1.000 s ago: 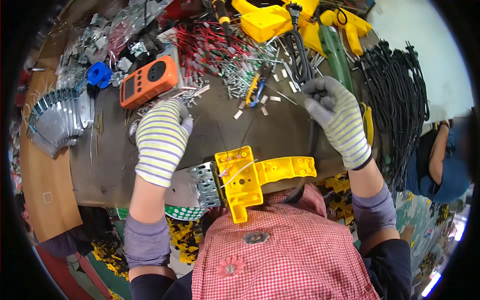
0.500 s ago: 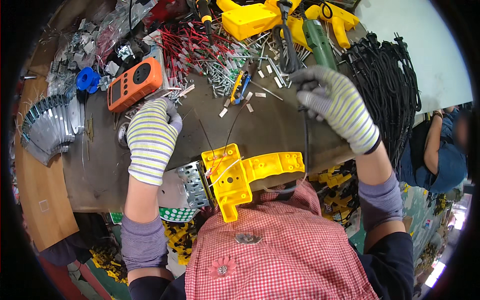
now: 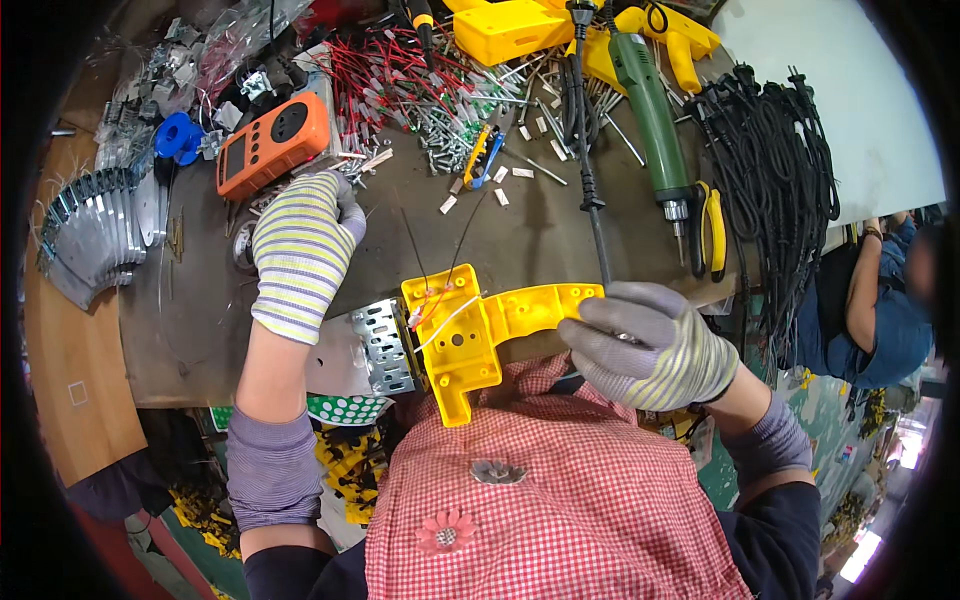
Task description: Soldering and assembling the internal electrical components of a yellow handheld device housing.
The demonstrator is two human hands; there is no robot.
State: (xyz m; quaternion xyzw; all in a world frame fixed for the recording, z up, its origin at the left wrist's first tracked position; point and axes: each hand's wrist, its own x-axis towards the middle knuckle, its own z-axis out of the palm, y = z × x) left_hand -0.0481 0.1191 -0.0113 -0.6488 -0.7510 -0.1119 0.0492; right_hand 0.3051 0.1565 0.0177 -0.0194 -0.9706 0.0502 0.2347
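A yellow plastic housing [image 3: 470, 335] with red and white wires and a perforated metal bracket [image 3: 385, 345] on its left side lies at the near edge of the workbench [image 3: 200, 320], close to my chest. My right hand [image 3: 650, 345], in a grey-palmed striped glove, grips the housing's handle end. My left hand [image 3: 300, 245], in a yellow-striped glove, reaches forward over the bench beside an orange meter [image 3: 272, 145]; its fingers curl down and what they touch is hidden.
Red-tipped wires and screws [image 3: 430, 95] litter the far bench. A green power screwdriver [image 3: 650, 110], yellow-handled pliers [image 3: 712, 225], black cables [image 3: 780, 150], metal plates [image 3: 95, 225], a blue spool [image 3: 180, 135] and more yellow housings [image 3: 515, 25] lie around. Another person [image 3: 880, 300] sits at right.
My right hand came back from the far bench and took hold of the yellow housing's handle. My left hand stayed forward near the orange meter.
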